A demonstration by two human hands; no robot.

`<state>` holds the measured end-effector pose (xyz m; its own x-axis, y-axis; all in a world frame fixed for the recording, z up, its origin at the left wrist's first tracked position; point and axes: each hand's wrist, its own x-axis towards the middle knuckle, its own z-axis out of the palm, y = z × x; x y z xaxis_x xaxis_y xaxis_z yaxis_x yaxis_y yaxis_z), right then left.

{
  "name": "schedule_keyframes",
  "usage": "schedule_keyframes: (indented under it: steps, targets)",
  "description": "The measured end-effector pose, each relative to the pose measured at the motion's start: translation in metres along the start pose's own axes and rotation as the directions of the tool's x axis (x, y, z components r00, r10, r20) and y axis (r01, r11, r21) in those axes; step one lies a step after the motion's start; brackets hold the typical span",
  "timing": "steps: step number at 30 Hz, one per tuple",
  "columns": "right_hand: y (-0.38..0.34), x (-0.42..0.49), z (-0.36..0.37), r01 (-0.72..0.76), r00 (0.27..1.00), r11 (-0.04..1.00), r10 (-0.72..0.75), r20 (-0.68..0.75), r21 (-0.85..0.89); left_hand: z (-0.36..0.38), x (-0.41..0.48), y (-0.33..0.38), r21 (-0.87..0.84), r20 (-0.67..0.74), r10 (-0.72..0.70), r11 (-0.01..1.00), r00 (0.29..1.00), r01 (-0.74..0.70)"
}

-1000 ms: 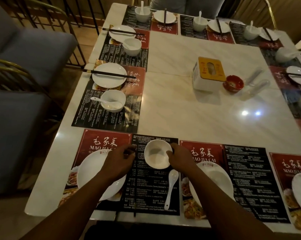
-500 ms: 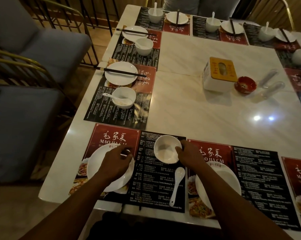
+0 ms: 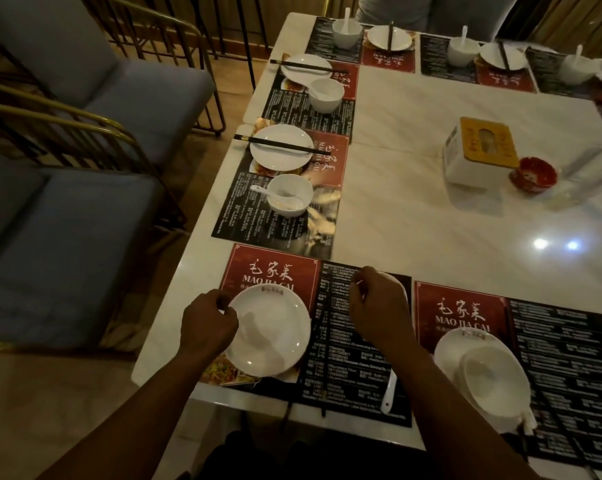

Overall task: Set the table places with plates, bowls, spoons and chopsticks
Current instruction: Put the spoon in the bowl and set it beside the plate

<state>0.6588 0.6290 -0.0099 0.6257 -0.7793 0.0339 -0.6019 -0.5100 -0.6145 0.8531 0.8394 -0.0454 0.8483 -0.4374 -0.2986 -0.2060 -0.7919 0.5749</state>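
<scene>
L hand (image 3: 209,323) fingers pinch the plate (image 3: 271,327) rim, plate just right of them. R hand (image 3: 379,306) fingers curl over the bowl (image 3: 402,291); grip hidden, can't tell. I'd slide the plate flat, no lifting, and keep the R wrist off the spoon (image 3: 389,389).

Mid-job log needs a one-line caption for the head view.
Left-hand grip holds the plate by its rim; right-hand grip curls over the bowl; spoon lies on the placemat.
</scene>
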Motion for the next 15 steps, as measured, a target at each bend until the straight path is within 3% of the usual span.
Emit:
schedule_keyframes:
  steps: [5,15]
  targets:
    - [-0.017,-0.032,0.055,-0.122,0.936,0.99,0.137,0.324,-0.065,-0.008,0.01,-0.014,0.047,0.133,0.047,0.997,0.99,-0.054]
    - [-0.027,-0.06,0.103,-0.354,0.901,0.934,0.354,0.249,-0.047,-0.013,0.025,-0.028,-0.044,0.26,0.128,0.992,0.957,-0.12]
